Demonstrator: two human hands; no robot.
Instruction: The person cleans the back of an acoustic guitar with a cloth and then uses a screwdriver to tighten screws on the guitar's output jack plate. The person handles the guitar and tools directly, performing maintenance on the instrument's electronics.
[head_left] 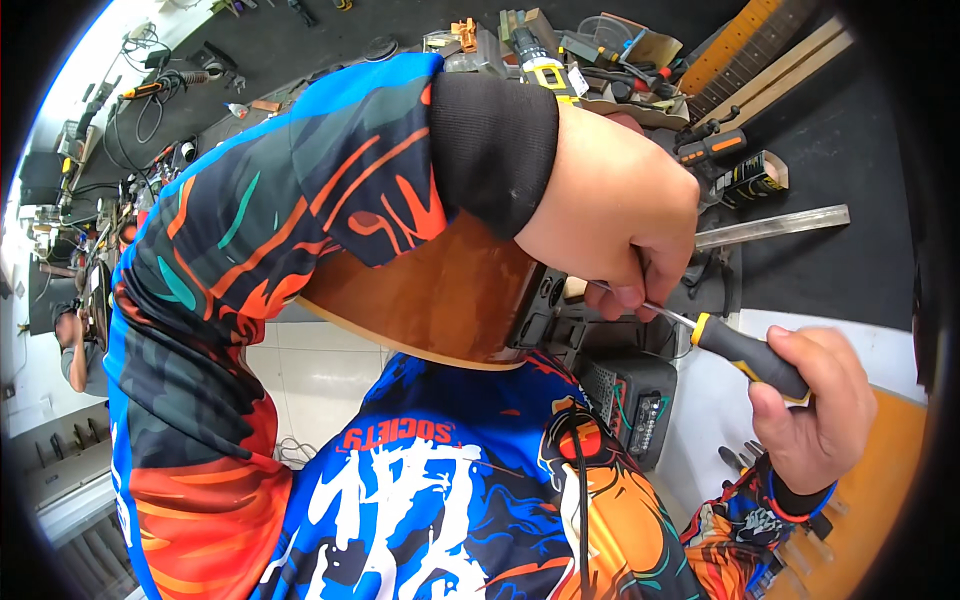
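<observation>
A screwdriver with a black and yellow handle is gripped in my right hand, its thin shaft slanting up and left. My left hand reaches over a glossy brown wooden guitar body with pale edging. Its thumb and fingers are pinched together around the shaft's far end, so the tip and anything else between them are hidden. Just below and left of those fingers, a black control panel is set into the guitar's side. The guitar rests against my lap, partly covered by my left sleeve.
On the dark bench lie a metal straight bar, an orange and black handled tool, a small box, a yellow drill and a fretted neck. A black amplifier-like case stands below. Another person is far left.
</observation>
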